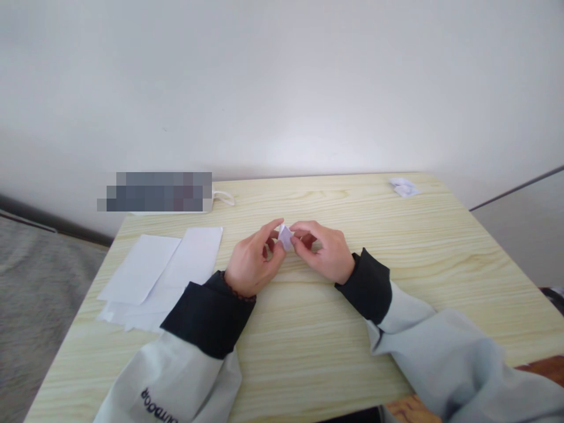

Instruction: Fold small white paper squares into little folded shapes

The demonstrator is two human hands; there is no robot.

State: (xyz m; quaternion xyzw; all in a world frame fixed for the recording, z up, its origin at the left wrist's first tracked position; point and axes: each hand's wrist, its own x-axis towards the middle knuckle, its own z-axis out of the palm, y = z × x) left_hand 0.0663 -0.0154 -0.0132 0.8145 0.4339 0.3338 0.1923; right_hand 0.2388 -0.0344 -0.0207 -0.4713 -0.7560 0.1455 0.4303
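A small folded piece of white paper [285,237] is pinched between both my hands above the middle of the light wooden table [396,282]. My left hand [253,258] grips its left side with thumb and forefinger. On the right side, the fingers of my right hand [324,249] are curled round it. Both wrists rest on the tabletop.
Several white paper sheets [154,273] lie stacked at the table's left side. A small folded white paper piece [404,186] sits at the far right corner. A blurred-out object [154,191] with a white cord lies at the far left edge, against the white wall.
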